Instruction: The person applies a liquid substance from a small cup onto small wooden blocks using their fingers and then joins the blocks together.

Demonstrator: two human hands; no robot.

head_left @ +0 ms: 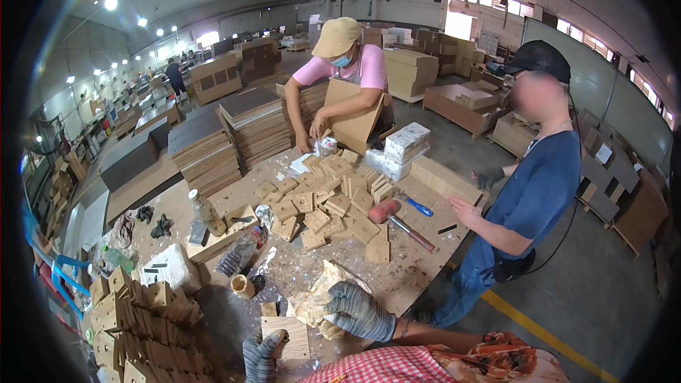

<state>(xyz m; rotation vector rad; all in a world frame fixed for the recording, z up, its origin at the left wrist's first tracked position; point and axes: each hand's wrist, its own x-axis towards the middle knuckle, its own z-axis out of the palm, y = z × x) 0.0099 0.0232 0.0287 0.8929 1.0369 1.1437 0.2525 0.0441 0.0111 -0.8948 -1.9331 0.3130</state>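
Observation:
My left hand, in a grey striped knit glove, grips the left edge of a flat square wooden block with a dark hole, close to the table's near edge. My right hand, gloved alike, is closed on a crumpled cream rag just right of and beyond that block. Its fingertips are partly hidden by the cloth. A small wooden offcut lies past the block. Slightly farther off stands a small open pot with a brownish rim, next to a tilted clear plastic bottle.
Loose wooden blocks are heaped mid-table. Beside them lie a red-headed mallet and a blue-handled tool. Stacked blocks rise at my left. A person in pink works across the table; another in blue stands at the right.

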